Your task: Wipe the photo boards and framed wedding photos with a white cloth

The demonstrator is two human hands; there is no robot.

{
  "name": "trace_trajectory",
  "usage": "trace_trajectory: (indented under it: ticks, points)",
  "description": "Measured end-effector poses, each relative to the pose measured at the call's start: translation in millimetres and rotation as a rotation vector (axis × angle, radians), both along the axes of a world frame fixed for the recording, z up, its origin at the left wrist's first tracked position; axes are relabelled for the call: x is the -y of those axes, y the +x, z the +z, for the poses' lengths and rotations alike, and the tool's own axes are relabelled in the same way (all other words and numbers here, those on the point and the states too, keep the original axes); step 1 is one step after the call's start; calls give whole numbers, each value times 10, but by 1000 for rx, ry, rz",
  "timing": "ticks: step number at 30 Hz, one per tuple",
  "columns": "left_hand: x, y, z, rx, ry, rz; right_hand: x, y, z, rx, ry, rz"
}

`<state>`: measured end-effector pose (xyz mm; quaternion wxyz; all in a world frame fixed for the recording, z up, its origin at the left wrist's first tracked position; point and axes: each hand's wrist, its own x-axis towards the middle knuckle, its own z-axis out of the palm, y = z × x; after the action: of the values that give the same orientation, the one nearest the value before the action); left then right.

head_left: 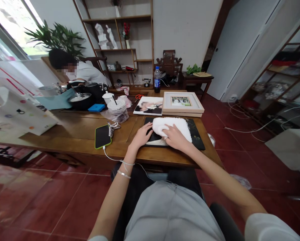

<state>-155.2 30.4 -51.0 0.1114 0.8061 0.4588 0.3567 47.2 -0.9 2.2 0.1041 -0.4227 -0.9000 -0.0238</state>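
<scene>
A dark framed picture [197, 135] lies flat on the wooden table [84, 134] in front of me. A folded white cloth [172, 125] rests on top of it. My right hand [176, 137] presses flat on the near part of the cloth, fingers stretched out. My left hand [142, 135] lies on the picture's left edge, fingers spread, steadying it beside the cloth.
A phone in a green case [102, 136] lies left of my hands with a white cable. Behind are a photo print [149, 105], a light framed picture [182, 103], a cola bottle [157, 79], cups and a plastic bag [116, 112]. Another person [74, 72] sits at the far left.
</scene>
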Motion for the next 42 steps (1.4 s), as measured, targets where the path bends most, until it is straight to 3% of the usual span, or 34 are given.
trace_trajectory:
  ticks: [3,10,14,19,25,30,33,37,42]
  points:
    - [-3,-2,-8,11,2,12,-41,202,10,-13,-5,-18]
    - [-18,-6,-20,27,-3,8,-98,897,-79,-28,51,-293]
    - [-13,1,-12,35,-7,13,-42,1096,-96,-23,72,-378]
    - [-7,7,-14,19,-7,22,22,953,-33,10,75,-404]
    - [-16,5,-38,10,6,27,73,429,27,71,67,-380]
    - [-21,-2,-35,7,8,14,214,-52,-22,0,57,-179]
    - [-21,-14,-18,-7,-9,-20,343,-196,-56,-29,43,-45]
    - [-13,-18,-1,-7,-13,-27,453,-84,-64,-78,4,9]
    - [-10,-6,-12,20,-3,3,457,423,-55,-125,-36,-61]
